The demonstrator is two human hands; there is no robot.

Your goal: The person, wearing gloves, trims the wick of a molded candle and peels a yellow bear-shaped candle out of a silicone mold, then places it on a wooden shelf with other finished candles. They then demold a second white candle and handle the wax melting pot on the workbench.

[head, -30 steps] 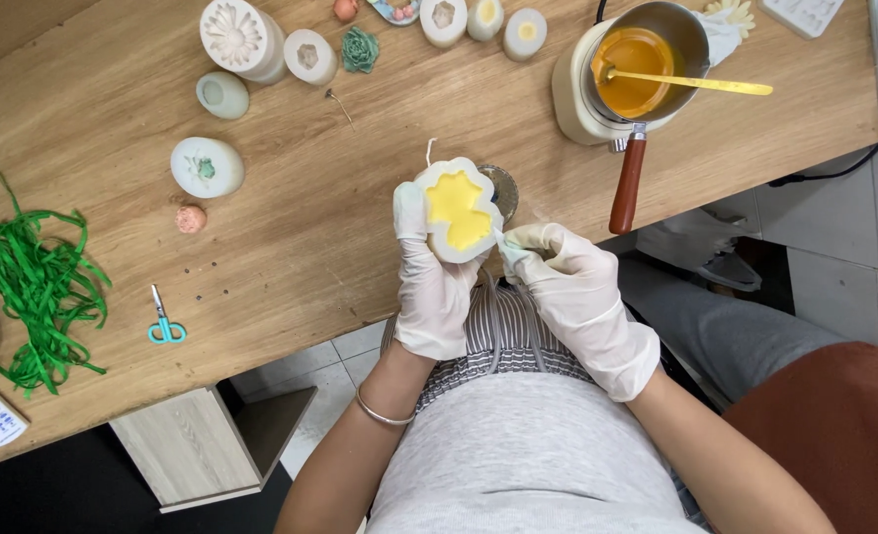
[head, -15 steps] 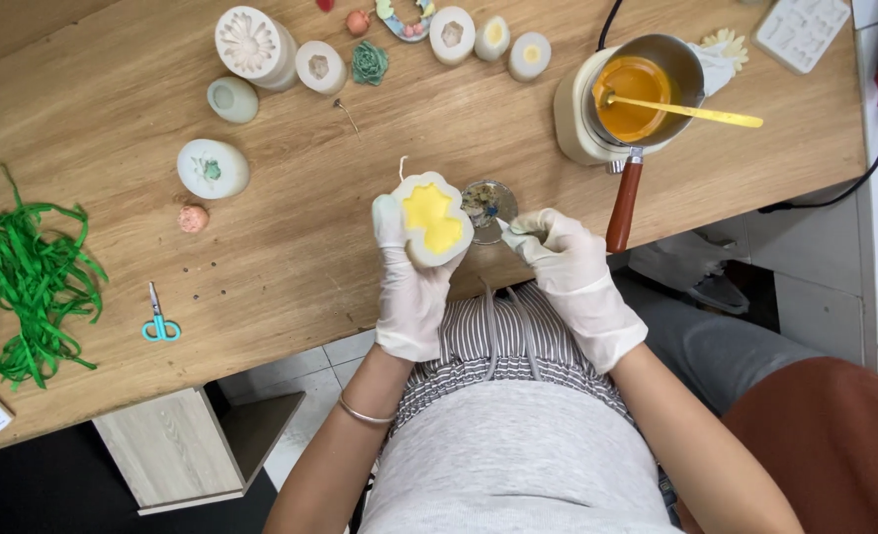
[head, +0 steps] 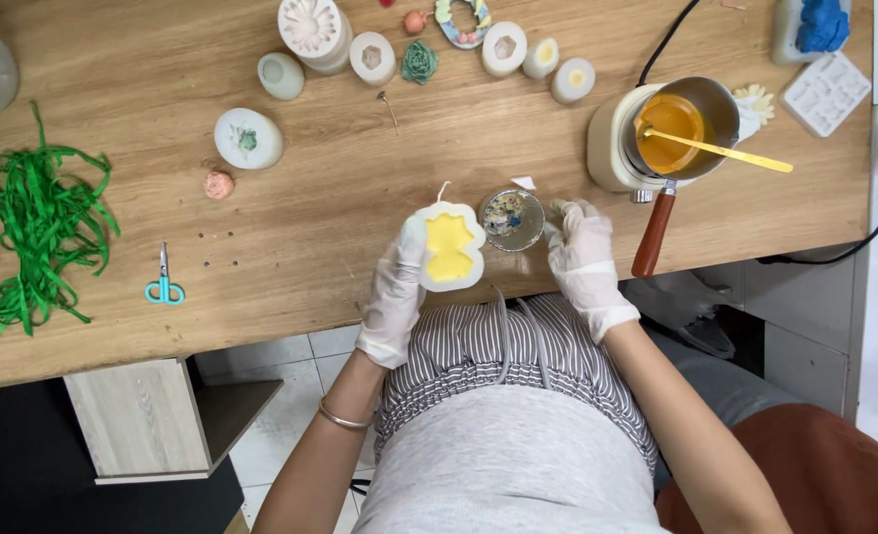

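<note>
A wooden worktop (head: 360, 188) fills the upper two thirds of the frame, seen from directly above; below its front edge lie pale floor tiles and a small wooden cabinet (head: 142, 415) at lower left. Green shredded strips (head: 39, 232) lie at the far left, with small blue-handled scissors (head: 164, 282) to their right. A row of white silicone moulds (head: 375, 54) runs along the top edge, and an egg-shaped white mould (head: 248, 138) lies left of centre. At upper right stands a cream melting pot (head: 661, 133) holding orange liquid wax, a yellow stirring stick (head: 726, 151) resting across it and a red-brown handle (head: 654, 232) pointing toward the frame's bottom. Compared with half a second earlier, the right hand (head: 582, 259) has drawn away from the mould and now rests at the right of a small round glass dish (head: 513, 220), and the whole scene sits lower in the frame. The left hand (head: 399, 292), gloved, grips a white flower-shaped mould (head: 449, 247) filled with yellow wax, fingers closed around its left side and underside; a short wick projects from its top. The mould sits at the frame's centre, over the worktop's front edge, just left of the dish. The gloved right hand, fingers loosely curled, touches the dish's right rim; whether it pinches anything cannot be determined.
</note>
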